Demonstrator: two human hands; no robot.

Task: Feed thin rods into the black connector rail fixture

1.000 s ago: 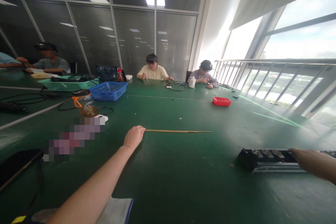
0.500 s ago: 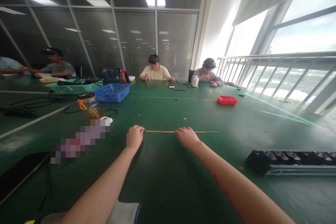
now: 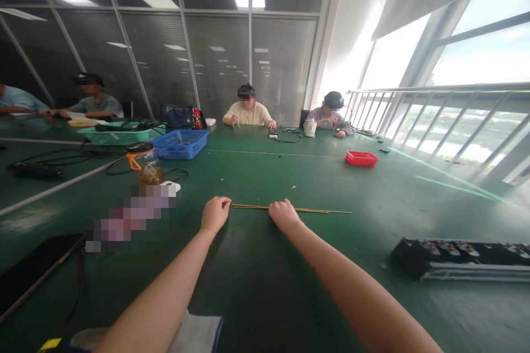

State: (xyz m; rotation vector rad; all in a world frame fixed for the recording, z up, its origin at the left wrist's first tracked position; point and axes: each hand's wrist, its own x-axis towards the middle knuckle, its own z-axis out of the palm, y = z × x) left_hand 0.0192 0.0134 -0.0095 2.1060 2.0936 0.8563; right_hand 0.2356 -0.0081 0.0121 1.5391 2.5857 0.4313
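Several thin bamboo sticks (image 3: 312,210) lie in a narrow bundle, roughly level from left to right, low over the green table (image 3: 248,265). Their left ends are pinched in the fingers of my left hand (image 3: 215,214). Closed around the middle of the bundle is my right hand (image 3: 285,216), its fingertips hidden beneath it. To the right of that hand the sticks fan slightly apart, and one reaches farther out than the others. How many sticks there are I cannot tell.
On the left stand a jar (image 3: 148,164), a blue basket (image 3: 181,144) and a green basket (image 3: 122,133). A red tray (image 3: 361,159) sits far right, a black device with metal parts (image 3: 464,259) near right. Other people (image 3: 248,113) sit along the far side.
My right hand has moved left along the bundle, closer to my left hand, and its fingers have closed more. The sticks' right ends now spread apart slightly and tilt downward.
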